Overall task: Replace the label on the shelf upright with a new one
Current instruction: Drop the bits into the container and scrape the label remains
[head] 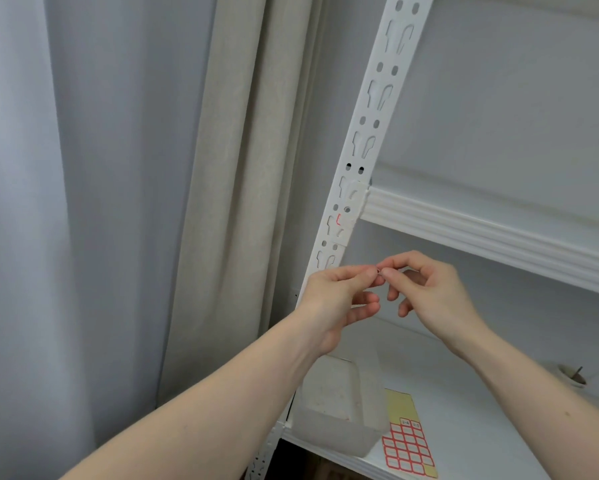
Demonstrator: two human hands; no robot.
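The white perforated shelf upright (367, 133) runs from the top right down toward the lower middle. A small red scrap of label (338, 220) clings to it just below the upper shelf's edge. My left hand (339, 299) and my right hand (429, 292) meet in front of the upright, below that scrap. Both pinch one tiny piece of label (380, 270) between thumb and forefinger tips; it is nearly hidden by the fingers. A sheet of red-bordered blank labels (407, 448) on yellow backing lies on the lower shelf.
A translucent plastic container (336, 410) stands on the lower shelf (471, 427) beside the label sheet. A small round dish (573, 375) sits at the far right. The upper shelf's ribbed edge (481, 230) crosses above my hands. Curtains (222, 202) hang to the left.
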